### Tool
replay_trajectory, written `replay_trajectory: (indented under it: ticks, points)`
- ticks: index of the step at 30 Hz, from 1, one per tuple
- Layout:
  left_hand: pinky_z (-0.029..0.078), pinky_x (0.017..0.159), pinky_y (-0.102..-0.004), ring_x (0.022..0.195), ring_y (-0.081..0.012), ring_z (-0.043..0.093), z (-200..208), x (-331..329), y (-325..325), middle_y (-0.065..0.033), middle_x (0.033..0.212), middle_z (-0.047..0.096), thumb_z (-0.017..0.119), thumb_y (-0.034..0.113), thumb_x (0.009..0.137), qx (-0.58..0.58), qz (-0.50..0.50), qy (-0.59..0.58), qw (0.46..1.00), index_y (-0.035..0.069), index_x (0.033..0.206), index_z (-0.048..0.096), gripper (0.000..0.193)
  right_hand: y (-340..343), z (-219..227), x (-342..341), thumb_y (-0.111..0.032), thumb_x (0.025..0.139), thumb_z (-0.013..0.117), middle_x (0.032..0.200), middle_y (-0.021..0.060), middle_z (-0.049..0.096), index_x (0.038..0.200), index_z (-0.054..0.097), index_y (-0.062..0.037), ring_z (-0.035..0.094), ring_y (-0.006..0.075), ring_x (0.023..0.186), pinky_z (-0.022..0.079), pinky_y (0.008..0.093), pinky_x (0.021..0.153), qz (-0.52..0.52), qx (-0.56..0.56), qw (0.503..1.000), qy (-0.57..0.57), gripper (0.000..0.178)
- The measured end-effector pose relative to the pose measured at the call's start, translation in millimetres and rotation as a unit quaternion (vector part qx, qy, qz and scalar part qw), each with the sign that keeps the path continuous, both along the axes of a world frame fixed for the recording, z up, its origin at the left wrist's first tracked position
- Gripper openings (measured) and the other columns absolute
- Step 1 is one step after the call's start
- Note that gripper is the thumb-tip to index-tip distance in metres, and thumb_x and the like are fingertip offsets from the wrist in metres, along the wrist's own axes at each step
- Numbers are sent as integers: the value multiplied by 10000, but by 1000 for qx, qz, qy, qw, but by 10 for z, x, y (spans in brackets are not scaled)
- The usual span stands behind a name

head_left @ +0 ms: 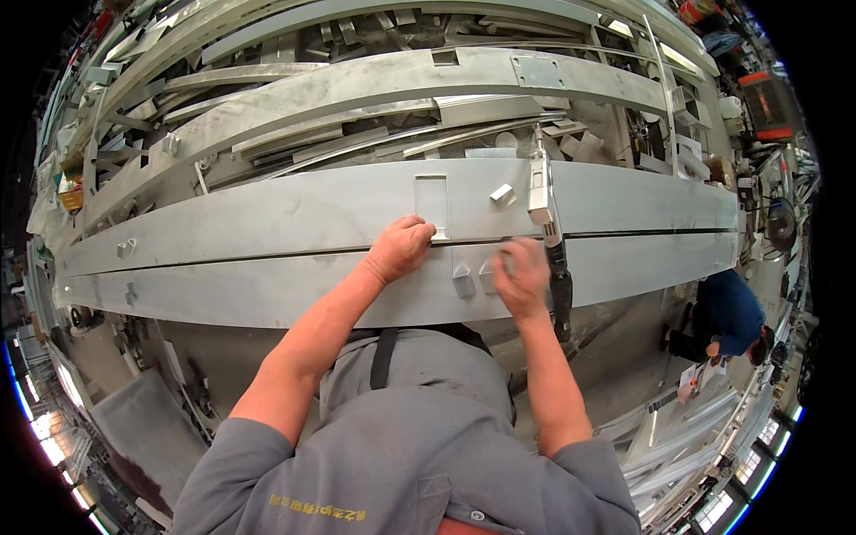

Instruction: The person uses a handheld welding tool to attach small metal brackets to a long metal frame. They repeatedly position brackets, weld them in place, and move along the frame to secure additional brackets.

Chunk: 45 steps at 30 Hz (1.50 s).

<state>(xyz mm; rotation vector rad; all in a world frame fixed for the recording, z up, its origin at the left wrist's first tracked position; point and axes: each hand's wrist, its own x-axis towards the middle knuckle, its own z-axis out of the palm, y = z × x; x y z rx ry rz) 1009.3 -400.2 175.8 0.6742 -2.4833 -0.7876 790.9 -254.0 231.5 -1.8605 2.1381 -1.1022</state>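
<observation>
My left hand [401, 245] rests at the lower end of a rectangular recess [432, 201] in the far grey metal beam [312, 201]. Its fingers are pinched at a small silvery metal piece [438, 234], mostly covered by the fingertips. Motion smears my right hand [522, 275], which hovers over the near beam [374, 281]; its fingers cannot be read. Close to it stand two small triangular metal pieces [463, 281]. Another small bent piece [503, 194] lies on the far beam. Just right of my right hand, a long power tool [546, 201] with a silver head and black body lies across both beams.
Beyond the beams, a curved metal frame member [357, 85] spans piles of metal offcuts [357, 147]. Small bits [127, 247] lie at the beams' left end. A person in dark blue [729, 312] bends down at the right, near stacked metal profiles [687, 446].
</observation>
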Motion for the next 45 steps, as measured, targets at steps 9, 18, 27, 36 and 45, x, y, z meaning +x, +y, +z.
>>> replay_trajectory:
  ticks: [9, 18, 27, 36, 45]
  points:
    - [546, 847, -389, 963, -298, 641, 24, -57, -17, -110, 892, 647, 698, 0, 720, -16, -22, -10, 1000, 47, 980, 567, 295, -136, -131, -691, -195, 768, 804, 1085, 178, 618, 1266, 487, -18, 560, 400, 1047, 453, 478, 928, -169, 136, 974, 64, 616]
    - [554, 801, -393, 930, -300, 640, 39, -70, -5, -100, 849, 627, 684, -6, 718, -4, -14, -22, 1000, 49, 976, 555, 294, -248, 108, -735, -293, 836, 790, 869, 151, 691, 1134, 534, -54, 681, 373, 792, 533, 454, 681, -159, 167, 973, -5, 460]
    - [554, 778, -384, 888, -289, 634, 17, -58, 7, -94, 823, 625, 669, -19, 715, -22, -9, -9, 1000, 53, 971, 557, 289, 113, 550, -274, -331, 892, 752, 817, 167, 689, 1091, 548, -49, 687, 382, 763, 539, 444, 666, -158, 102, 972, -138, 401]
    - [548, 799, -396, 913, -297, 628, 42, -88, 14, -93, 832, 635, 660, -3, 725, 5, -7, -7, 1000, 60, 1005, 558, 305, -198, 157, -544, -389, 900, 737, 928, 172, 695, 1123, 486, -52, 670, 401, 837, 536, 459, 744, -245, 165, 944, -147, 476]
    - [548, 798, -398, 914, -298, 626, 14, -23, 36, -89, 826, 627, 655, -3, 724, 16, 3, 1, 1000, 67, 1003, 551, 305, -43, 73, 431, -95, 793, 742, 952, 106, 598, 974, 618, -50, 617, 309, 876, 527, 411, 748, 43, 60, 995, -69, 224]
